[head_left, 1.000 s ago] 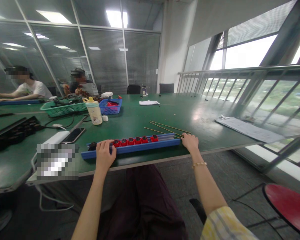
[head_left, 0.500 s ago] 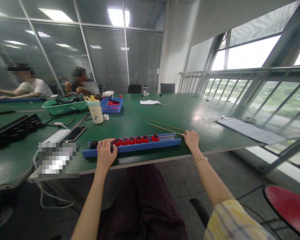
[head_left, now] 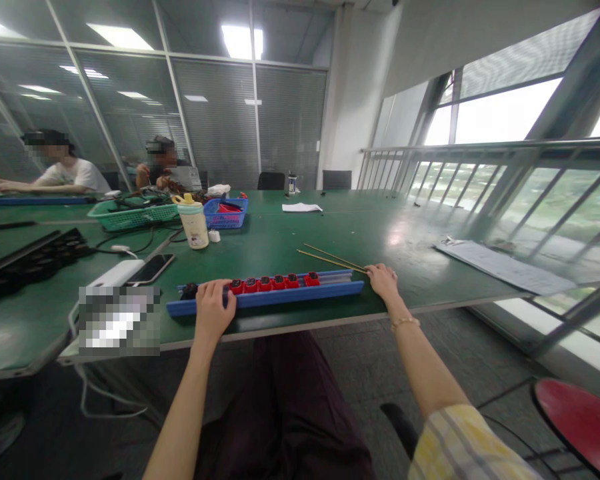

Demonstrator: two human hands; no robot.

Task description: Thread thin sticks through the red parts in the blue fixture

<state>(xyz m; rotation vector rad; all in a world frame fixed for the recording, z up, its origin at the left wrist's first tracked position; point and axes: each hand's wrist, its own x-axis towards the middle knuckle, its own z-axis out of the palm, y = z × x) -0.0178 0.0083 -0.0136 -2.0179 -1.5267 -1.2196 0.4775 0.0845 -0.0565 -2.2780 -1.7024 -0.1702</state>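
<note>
Glass wall (head_left: 215,127) far off, big green table (head_left: 420,240) taking up the room. Blue channel (head_left: 290,297) sits along the near edge, left hand (head_left: 215,305) clasped over its left part (hiding some of it). Right hand (head_left: 383,283) meets thin rods (head_left: 330,261); can't tell if it's pinching them.

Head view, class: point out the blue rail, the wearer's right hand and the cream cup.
Blue rail (head_left: 290,296): head view, on its near side wall.
Right hand (head_left: 383,281): head view, on its back.
Cream cup (head_left: 195,230): head view, on its body, below the lid.
</note>
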